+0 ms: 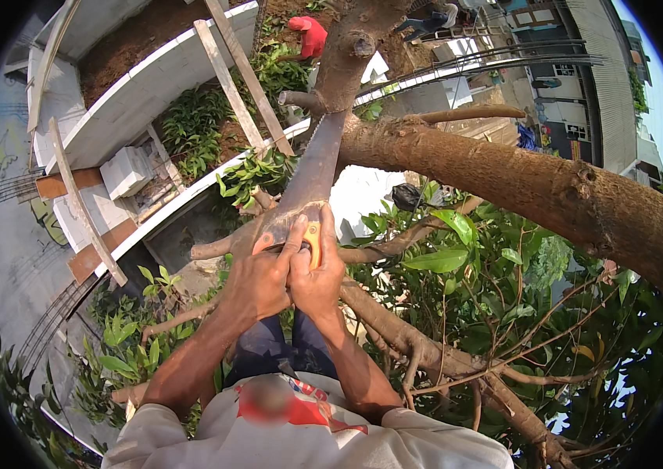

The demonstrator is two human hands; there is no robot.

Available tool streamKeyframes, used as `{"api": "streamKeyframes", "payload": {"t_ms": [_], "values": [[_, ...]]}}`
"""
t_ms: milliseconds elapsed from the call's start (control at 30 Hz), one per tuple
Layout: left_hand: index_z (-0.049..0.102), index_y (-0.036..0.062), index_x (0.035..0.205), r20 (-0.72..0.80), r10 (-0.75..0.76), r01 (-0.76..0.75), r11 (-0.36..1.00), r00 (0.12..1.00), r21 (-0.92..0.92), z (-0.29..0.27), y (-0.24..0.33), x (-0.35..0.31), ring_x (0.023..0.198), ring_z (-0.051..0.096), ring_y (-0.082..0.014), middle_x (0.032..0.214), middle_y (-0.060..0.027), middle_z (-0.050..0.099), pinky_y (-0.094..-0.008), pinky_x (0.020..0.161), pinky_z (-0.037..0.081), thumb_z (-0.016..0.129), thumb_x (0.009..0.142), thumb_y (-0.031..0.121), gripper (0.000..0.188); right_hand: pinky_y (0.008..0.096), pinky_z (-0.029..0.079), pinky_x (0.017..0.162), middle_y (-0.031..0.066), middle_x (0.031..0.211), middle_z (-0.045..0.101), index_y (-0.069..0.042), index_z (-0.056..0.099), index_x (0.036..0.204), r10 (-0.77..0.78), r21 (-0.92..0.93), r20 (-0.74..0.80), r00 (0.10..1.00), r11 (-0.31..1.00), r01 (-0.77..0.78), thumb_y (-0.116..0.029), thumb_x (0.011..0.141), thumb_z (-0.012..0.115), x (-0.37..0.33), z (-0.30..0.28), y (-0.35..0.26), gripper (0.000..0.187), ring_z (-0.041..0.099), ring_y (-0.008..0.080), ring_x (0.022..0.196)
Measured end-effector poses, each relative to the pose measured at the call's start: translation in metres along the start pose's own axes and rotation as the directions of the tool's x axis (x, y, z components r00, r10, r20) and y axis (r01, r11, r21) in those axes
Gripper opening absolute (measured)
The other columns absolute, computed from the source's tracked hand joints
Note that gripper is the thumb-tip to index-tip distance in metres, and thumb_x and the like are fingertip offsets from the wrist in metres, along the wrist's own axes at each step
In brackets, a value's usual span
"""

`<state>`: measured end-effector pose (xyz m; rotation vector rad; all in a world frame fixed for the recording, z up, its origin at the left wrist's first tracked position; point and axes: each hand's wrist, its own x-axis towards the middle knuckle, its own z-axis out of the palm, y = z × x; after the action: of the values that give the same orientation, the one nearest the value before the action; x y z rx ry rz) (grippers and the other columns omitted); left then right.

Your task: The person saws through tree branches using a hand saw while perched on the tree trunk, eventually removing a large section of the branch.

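A hand saw (317, 166) with a wide grey toothed blade and an orange-yellow handle points away from me. Its far end lies against the tree at the fork where the upright trunk (351, 59) meets a thick branch (496, 162). My left hand (257, 283) and my right hand (318, 280) are side by side, both closed round the saw's handle. Several fingers and thumbs lie along the handle's near end, and my palms hide part of it. Whether the teeth sit in a cut cannot be made out.
Cut branch stubs (213, 248) and a lower limb (425, 352) with leafy twigs surround my legs. Far below are white block walls (155, 66), wooden planks (230, 86) and thin steel bars. A person in a red shirt (313, 37) stands among leaves near the trunk.
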<state>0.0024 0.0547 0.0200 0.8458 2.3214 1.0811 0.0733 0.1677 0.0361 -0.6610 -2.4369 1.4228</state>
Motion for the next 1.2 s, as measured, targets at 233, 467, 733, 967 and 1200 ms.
{"api": "streamKeyframes", "payload": {"t_ms": [233, 467, 733, 967, 1200], "values": [[0.039, 0.0127, 0.164, 0.097, -0.086, 0.078, 0.993, 0.992, 0.085, -0.009, -0.008, 0.087, 0.103, 0.072, -0.0439, 0.102, -0.027, 0.075, -0.0571, 0.092, 0.056, 0.07, 0.085, 0.018, 0.086, 0.0387, 0.057, 0.087, 0.0298, 0.123, 0.071, 0.009, 0.04, 0.159, 0.291, 0.129, -0.009, 0.957, 0.949, -0.287, -0.011, 0.094, 0.056, 0.107, 0.008, 0.023, 0.07, 0.071, 0.0273, 0.099], [0.05, 0.014, 0.158, -0.107, 0.049, -0.048, 0.999, 0.993, 0.009, 0.008, -0.004, -0.005, 0.098, 0.074, -0.0422, 0.092, -0.0238, 0.076, -0.0514, 0.105, 0.054, 0.072, 0.084, 0.02, 0.077, 0.0385, 0.053, 0.103, 0.0333, 0.14, 0.063, 0.011, 0.038, 0.158, 0.143, 0.212, -0.054, 0.988, 0.969, -0.128, -0.008, 0.094, 0.055, 0.018, 0.016, 0.013, 0.069, 0.068, 0.0346, 0.125], [0.03, 0.0147, 0.167, -0.121, 0.096, -0.076, 0.984, 0.988, 0.162, 0.022, -0.035, 0.101, 0.117, 0.069, -0.0457, 0.101, -0.0225, 0.077, -0.0542, 0.101, 0.056, 0.074, 0.086, 0.022, 0.092, 0.0406, 0.048, 0.108, 0.0282, 0.143, 0.062, 0.0, 0.036, 0.163, 0.214, 0.071, 0.128, 0.968, 0.972, -0.224, -0.023, 0.098, 0.061, 0.093, -0.024, -0.009, 0.074, 0.065, 0.0354, 0.126], [0.036, 0.0011, 0.161, -0.216, 0.307, -0.282, 0.949, 0.927, 0.138, -0.008, -0.021, 0.038, 0.14, 0.053, -0.0459, 0.145, -0.0287, 0.057, -0.052, 0.114, 0.046, 0.07, 0.079, -0.008, 0.089, 0.0397, 0.06, 0.088, 0.0178, 0.127, 0.066, 0.003, 0.051, 0.154, -0.049, 0.135, -0.206, 0.977, 0.988, 0.078, -0.022, 0.094, 0.082, 0.007, -0.156, -0.073, 0.072, 0.069, 0.0223, 0.109], [0.039, -0.0091, 0.155, -0.213, 0.015, 0.052, 0.951, 0.977, 0.306, -0.013, -0.004, -0.06, 0.13, 0.056, -0.0518, 0.139, -0.0319, 0.057, -0.0541, 0.11, 0.048, 0.079, 0.083, 0.013, 0.086, 0.0392, 0.05, 0.103, 0.0116, 0.134, 0.06, -0.002, 0.022, 0.167, -0.643, -0.095, -0.434, 0.631, 0.729, 0.678, -0.045, 0.074, 0.098, 0.12, -0.289, -0.242, 0.127, 0.059, 0.0239, 0.125]]}}
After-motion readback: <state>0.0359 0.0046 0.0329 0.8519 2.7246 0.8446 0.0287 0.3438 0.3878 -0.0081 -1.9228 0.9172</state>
